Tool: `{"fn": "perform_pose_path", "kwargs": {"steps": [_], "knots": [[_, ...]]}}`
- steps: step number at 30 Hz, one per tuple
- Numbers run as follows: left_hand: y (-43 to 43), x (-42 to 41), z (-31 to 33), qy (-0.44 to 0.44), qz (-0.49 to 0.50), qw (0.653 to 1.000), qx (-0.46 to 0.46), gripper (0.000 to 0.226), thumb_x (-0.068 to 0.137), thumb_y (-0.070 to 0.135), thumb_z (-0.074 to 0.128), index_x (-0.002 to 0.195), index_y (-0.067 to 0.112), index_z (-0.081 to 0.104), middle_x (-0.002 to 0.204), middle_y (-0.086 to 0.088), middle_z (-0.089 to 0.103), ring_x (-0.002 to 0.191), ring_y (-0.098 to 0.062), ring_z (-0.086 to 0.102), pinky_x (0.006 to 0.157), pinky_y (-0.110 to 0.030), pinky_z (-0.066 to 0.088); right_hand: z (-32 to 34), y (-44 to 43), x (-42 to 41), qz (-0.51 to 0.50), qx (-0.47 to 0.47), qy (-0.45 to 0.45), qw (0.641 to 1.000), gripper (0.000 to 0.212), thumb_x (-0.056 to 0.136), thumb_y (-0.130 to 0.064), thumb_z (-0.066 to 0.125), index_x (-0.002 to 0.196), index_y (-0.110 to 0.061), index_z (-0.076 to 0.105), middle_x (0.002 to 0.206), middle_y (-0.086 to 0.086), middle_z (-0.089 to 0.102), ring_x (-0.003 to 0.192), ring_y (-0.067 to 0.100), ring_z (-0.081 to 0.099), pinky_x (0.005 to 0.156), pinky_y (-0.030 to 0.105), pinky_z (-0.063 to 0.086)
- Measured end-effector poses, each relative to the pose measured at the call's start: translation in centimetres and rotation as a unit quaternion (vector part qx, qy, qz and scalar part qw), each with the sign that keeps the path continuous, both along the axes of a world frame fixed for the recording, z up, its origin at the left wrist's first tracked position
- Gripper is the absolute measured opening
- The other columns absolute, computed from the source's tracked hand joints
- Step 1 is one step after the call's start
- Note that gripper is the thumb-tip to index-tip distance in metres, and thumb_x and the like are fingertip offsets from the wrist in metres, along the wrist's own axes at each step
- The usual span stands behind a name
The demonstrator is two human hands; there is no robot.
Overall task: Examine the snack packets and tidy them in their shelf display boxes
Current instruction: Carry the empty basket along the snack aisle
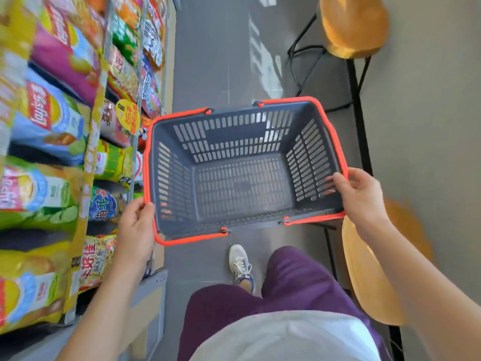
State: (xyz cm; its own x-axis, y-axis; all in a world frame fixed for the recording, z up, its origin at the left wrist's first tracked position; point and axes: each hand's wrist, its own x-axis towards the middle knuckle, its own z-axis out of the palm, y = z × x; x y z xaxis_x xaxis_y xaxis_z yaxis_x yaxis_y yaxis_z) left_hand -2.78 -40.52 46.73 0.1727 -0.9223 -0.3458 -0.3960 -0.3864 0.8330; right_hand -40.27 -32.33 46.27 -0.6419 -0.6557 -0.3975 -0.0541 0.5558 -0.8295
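Observation:
I hold an empty grey shopping basket (pixel 316 121) with orange handles out in front of me above the floor. My left hand (pixel 136 227) grips its left rim near the front corner. My right hand (pixel 360 198) grips the right rim, fingers curled inside the wall. Shelves on my left carry many snack packets (pixel 49 118), mostly crisp bags in blue, green, yellow and pink, lying in rows. Smaller packets (pixel 112 162) fill the lower shelf beside the basket.
The grey aisle floor (pixel 208 61) runs ahead. Round wooden stools (pixel 351 27) on black frames stand along the right side, one close to my right forearm. My legs and a white shoe (pixel 240 261) show below the basket.

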Motion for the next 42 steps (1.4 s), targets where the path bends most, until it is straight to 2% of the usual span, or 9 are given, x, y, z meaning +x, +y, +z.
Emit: {"fn": "perform_pose_path", "kwargs": {"steps": [7,9,15,21,26,31,36,39,42], "knots": [[-12.8,-3.4,1.0,0.018,0.021,0.999,-0.028,0.019,0.100,0.023,0.049,0.090,0.025,0.064,0.090,0.008,0.068,0.079,-0.009,0.061,0.072,-0.032,0.046,1.9,-12.2,-3.9,0.026,-0.058,-0.036,0.997,0.015,0.098,-0.014,0.055,0.100,-0.016,0.069,0.089,0.000,0.076,0.078,0.012,0.073,0.065,0.022,0.058],[-16.0,-5.4,1.2,0.031,0.038,0.998,-0.028,0.017,0.101,0.021,0.049,0.097,0.021,0.065,0.098,0.003,0.069,0.086,-0.013,0.063,0.078,-0.032,0.049,2.0,-16.1,-5.6,0.034,-0.069,-0.042,0.996,0.015,0.098,-0.012,0.054,0.101,-0.016,0.069,0.091,-0.001,0.075,0.078,0.009,0.072,0.062,0.016,0.056],[-26.0,-11.0,3.3,0.066,0.080,0.994,-0.031,0.011,0.099,0.017,0.055,0.098,0.019,0.065,0.101,-0.005,0.069,0.088,-0.018,0.063,0.080,-0.034,0.048,3.4,-28.1,-11.8,0.063,-0.071,-0.039,0.995,0.017,0.099,-0.013,0.054,0.106,-0.010,0.070,0.094,0.005,0.076,0.084,0.018,0.073,0.073,0.033,0.057],[-36.1,-14.8,3.8,0.101,0.072,0.992,-0.017,0.011,0.098,0.013,0.054,0.101,0.016,0.065,0.098,-0.005,0.072,0.076,-0.015,0.066,0.068,-0.033,0.052,4.3,-41.0,-16.7,0.075,-0.079,-0.017,0.994,0.017,0.098,-0.016,0.056,0.105,-0.012,0.071,0.089,-0.003,0.075,0.071,0.005,0.072,0.052,0.014,0.051],[-46.5,-16.1,3.0,0.114,0.054,0.992,-0.012,0.024,0.098,0.011,0.054,0.094,0.028,0.070,0.098,0.002,0.074,0.088,-0.018,0.070,0.077,-0.037,0.051,4.3,-51.1,-18.6,0.074,-0.075,-0.028,0.994,0.015,0.097,-0.014,0.059,0.108,-0.010,0.068,0.095,0.002,0.075,0.081,0.018,0.073,0.062,0.028,0.057],[-57.4,-17.6,2.9,0.101,0.041,0.994,0.006,0.033,0.099,0.013,0.053,0.092,0.040,0.068,0.101,0.006,0.074,0.095,-0.020,0.070,0.081,-0.043,0.054,5.2,-60.4,-19.7,0.073,-0.073,-0.028,0.994,0.014,0.095,-0.006,0.059,0.099,-0.016,0.068,0.085,-0.003,0.077,0.077,0.015,0.073,0.063,0.027,0.058],[-67.9,-20.1,2.6,0.106,0.045,0.993,0.025,0.022,0.099,0.008,0.052,0.092,0.024,0.065,0.098,-0.002,0.073,0.094,-0.030,0.069,0.083,-0.051,0.055,6.5,-69.4,-21.7,0.050,-0.101,-0.049,0.992,0.013,0.096,-0.011,0.060,0.098,-0.021,0.067,0.087,-0.006,0.077,0.076,0.015,0.074,0.056,0.022,0.057],[-73.5,-22.1,2.1,0.113,0.062,0.991,0.048,0.021,0.099,0.011,0.053,0.090,0.026,0.064,0.098,-0.001,0.073,0.091,-0.033,0.068,0.078,-0.054,0.053,6.6,-75.1,-23.5,0.039,-0.114,-0.068,0.990,0.011,0.096,-0.014,0.060,0.100,-0.020,0.069,0.091,-0.002,0.077,0.080,0.017,0.074,0.059,0.024,0.058],[-78.8,-24.0,1.6,0.109,0.070,0.990,0.046,0.013,0.099,0.013,0.053,0.109,0.016,0.061,0.110,-0.007,0.071,0.100,-0.033,0.067,0.087,-0.054,0.053,5.9,-81.6,-25.8,0.050,-0.112,-0.068,0.990,0.012,0.096,-0.013,0.060,0.103,-0.016,0.069,0.088,-0.001,0.077,0.077,0.016,0.074,0.057,0.022,0.057]]}}
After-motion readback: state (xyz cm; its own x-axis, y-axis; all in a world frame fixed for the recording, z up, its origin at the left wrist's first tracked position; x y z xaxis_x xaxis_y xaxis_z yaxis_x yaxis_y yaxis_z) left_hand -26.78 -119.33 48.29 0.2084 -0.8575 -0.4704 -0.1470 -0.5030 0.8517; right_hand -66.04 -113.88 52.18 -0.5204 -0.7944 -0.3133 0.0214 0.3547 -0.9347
